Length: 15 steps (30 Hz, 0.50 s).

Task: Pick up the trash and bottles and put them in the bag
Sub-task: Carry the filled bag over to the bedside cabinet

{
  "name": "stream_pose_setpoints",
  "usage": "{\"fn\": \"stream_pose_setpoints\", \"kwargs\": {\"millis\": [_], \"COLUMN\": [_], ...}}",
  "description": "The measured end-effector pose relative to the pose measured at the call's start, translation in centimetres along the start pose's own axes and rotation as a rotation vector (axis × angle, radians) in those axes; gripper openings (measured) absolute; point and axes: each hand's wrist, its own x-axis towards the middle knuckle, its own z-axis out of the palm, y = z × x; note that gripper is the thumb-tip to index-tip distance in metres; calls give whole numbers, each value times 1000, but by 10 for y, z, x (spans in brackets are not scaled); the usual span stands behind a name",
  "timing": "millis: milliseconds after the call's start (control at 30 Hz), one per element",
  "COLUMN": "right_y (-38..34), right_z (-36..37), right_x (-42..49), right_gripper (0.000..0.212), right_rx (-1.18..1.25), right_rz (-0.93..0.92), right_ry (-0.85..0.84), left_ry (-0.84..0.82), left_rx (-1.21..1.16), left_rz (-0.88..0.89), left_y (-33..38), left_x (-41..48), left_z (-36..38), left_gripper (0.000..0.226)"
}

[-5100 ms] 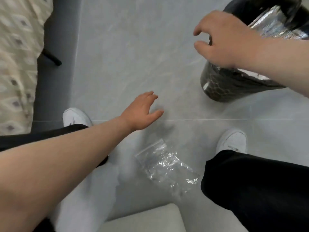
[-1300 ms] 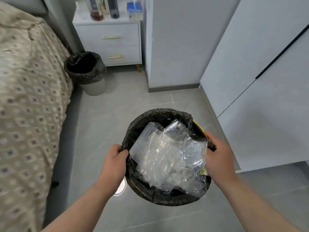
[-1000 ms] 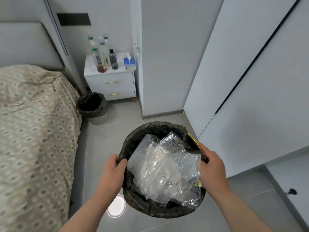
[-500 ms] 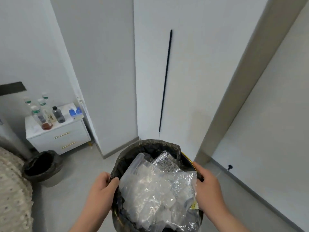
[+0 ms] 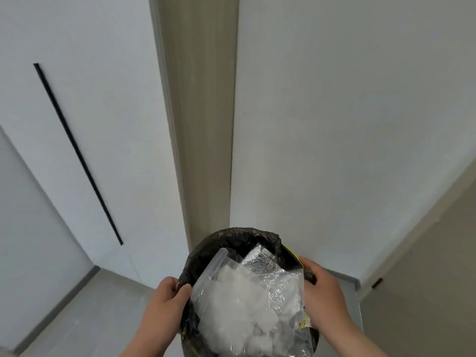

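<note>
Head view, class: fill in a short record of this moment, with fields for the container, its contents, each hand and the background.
container: black bag, mouth open
contents: clear plastic bag on top; silver foil pouch behind it
left hand: grips the bag's left rim
right hand: grips the bag's right rim
background: white wall, beige post, grey floor

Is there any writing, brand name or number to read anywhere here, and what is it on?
No text here can be read.
Yellow label on the clear plastic trash in the black bag, beside the right hand: too small and blurred to read.
White walls and beige upright strip: no writing shows.
</note>
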Motion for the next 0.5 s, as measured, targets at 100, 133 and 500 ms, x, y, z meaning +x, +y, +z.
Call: {"fn": "stream_pose_setpoints", "kwargs": {"millis": [100,133,500], "right_y": [2,2,24], "right_z": [-26,-33,-52], "right_x": [26,35,153], "right_gripper": [39,41,36], "right_rx": [31,34,165], "right_rz": [34,50,215], "right_ry": [65,79,215], "left_ry": [-44,-49,-181], "left_rx": [-15,-16,86], "left_rz": [6,14,37], "left_y": [23,31,83], "left_x": [21,28,138], "left_z": [36,47,127], "left_gripper": [26,26,25]}}
